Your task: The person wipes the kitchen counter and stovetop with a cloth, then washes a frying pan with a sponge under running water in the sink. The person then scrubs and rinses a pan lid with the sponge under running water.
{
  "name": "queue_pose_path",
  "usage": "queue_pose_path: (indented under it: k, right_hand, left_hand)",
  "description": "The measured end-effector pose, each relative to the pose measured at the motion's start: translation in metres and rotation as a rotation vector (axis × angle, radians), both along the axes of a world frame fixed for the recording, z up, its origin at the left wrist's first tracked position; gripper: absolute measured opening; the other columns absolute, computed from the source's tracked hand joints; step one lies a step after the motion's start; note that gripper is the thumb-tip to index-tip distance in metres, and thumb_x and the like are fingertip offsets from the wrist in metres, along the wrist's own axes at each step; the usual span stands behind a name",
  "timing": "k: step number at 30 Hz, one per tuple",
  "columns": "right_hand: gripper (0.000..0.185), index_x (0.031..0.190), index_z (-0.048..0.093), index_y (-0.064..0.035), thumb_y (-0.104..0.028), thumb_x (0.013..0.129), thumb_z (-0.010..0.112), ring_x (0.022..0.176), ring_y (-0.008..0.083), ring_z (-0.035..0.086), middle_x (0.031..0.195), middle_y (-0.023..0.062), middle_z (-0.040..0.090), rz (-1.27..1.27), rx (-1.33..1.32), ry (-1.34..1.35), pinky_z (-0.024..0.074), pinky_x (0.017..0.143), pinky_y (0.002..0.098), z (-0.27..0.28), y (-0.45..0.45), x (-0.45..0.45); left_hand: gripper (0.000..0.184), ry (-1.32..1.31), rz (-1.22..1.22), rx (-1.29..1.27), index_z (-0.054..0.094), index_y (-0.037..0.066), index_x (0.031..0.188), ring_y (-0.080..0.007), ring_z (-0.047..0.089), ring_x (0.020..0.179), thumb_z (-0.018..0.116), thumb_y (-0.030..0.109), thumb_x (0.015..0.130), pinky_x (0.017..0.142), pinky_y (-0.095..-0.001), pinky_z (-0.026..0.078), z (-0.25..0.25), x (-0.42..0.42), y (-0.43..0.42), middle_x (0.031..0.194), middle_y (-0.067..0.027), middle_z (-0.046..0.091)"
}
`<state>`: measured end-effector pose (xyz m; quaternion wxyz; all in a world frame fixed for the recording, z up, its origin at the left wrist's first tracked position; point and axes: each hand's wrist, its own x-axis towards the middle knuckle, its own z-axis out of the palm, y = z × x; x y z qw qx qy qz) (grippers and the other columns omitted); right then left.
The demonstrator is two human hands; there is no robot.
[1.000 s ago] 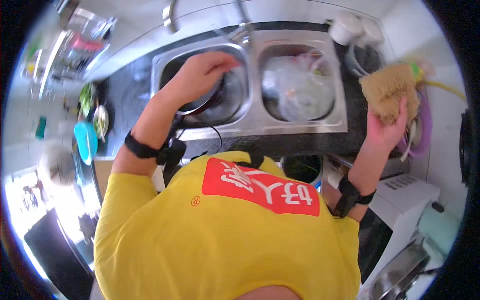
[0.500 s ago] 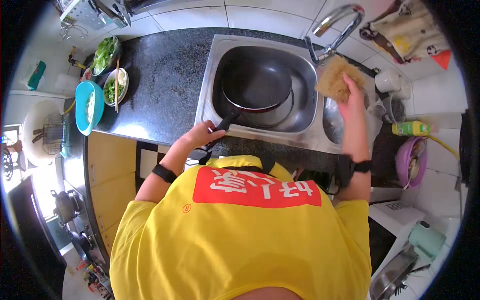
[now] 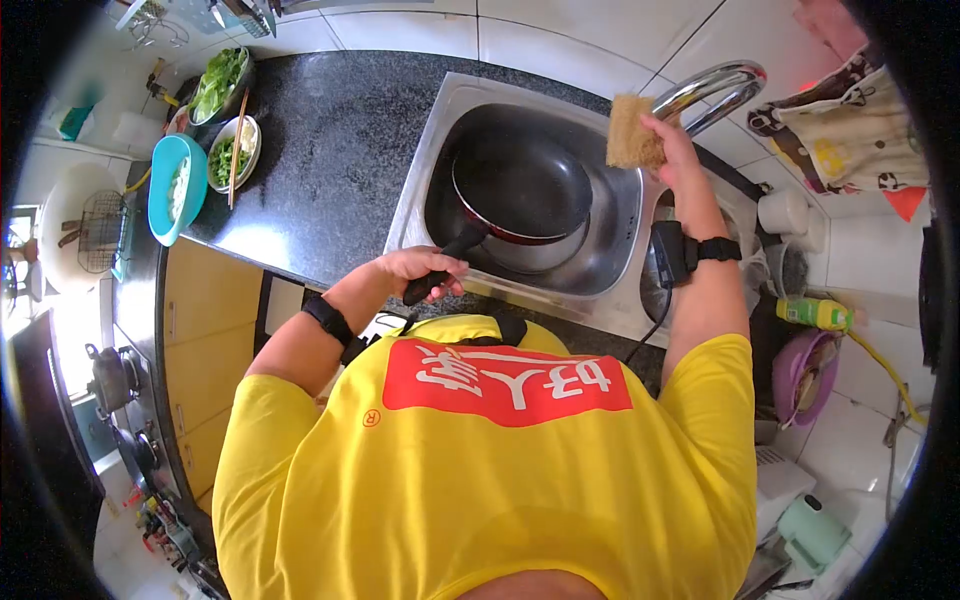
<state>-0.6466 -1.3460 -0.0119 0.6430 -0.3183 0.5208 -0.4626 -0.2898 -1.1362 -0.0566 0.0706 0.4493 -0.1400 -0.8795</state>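
Observation:
A dark frying pan (image 3: 522, 188) with a red outer side sits in the large basin of the steel sink (image 3: 610, 225). My left hand (image 3: 418, 270) is closed around its black handle, which reaches over the sink's front edge. In my right hand (image 3: 680, 152) is a tan loofah scrubber (image 3: 630, 135), held up near the curved chrome faucet (image 3: 715, 85) behind the sink. The scrubber overlaps the spout's end in this view, and whether they touch I cannot tell. My right fingers grip its right side.
On the left of the dark counter (image 3: 340, 140) stand a turquoise bowl (image 3: 160, 215), a plate with chopped greens (image 3: 228, 172) under chopsticks, and a bowl of leafy greens (image 3: 218, 88). A yellow-green bottle (image 3: 815, 313) and a purple basin (image 3: 795, 375) are at the right.
My right hand has moved the scrubber up and left toward the faucet. The pan's handle is lifted slightly in my left hand, and the camera view has shifted.

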Motion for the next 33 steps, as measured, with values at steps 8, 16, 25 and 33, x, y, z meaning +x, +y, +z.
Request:
queue_pose_path:
  k: [8,16,25,33]
  right_hand:
    - [0.036,0.102,0.053,-0.0048,-0.011,0.069,0.066,0.081,0.0213,0.059,0.092,0.0073,0.059,0.127,-0.006,0.044,0.0494,0.073,0.0361,-0.016,0.025,-0.011]
    - [0.035,0.106,0.051,-0.0040,-0.008,0.073,0.062,0.092,0.0209,0.057,0.100,0.0073,0.057,-0.111,-0.134,-0.114,0.0483,0.077,0.0348,0.025,0.096,-0.025]
    - [0.038,0.112,0.049,-0.0031,-0.013,0.077,0.060,0.104,0.0227,0.050,0.108,0.0081,0.054,-0.350,-0.176,-0.211,0.0405,0.089,0.0401,0.070,0.161,-0.041]
    - [0.042,0.112,0.047,-0.0024,-0.012,0.074,0.063,0.102,0.0230,0.050,0.108,0.0077,0.053,-0.457,-0.176,-0.241,0.0404,0.089,0.0399,0.075,0.196,-0.056]
  left_hand:
    - [0.023,-0.011,-0.019,-0.156,0.050,0.007,0.094,-0.0093,0.041,0.039,0.061,0.013,0.076,0.036,-0.0227,0.033,0.011,-0.008,0.010,0.055,0.0010,0.043]
    - [0.028,0.189,-0.040,-0.056,0.044,0.007,0.094,-0.0096,0.041,0.038,0.063,0.016,0.074,0.034,-0.0219,0.033,0.020,0.015,0.020,0.055,0.0004,0.043]
    - [0.033,0.346,-0.113,-0.131,0.045,0.006,0.094,-0.0092,0.043,0.039,0.066,0.018,0.071,0.036,-0.0211,0.035,-0.007,0.018,0.033,0.054,-0.0002,0.044]
    - [0.037,0.365,-0.170,-0.285,0.045,0.007,0.094,-0.0098,0.046,0.041,0.071,0.011,0.068,0.038,-0.0214,0.037,-0.015,0.019,0.029,0.059,-0.0010,0.047]
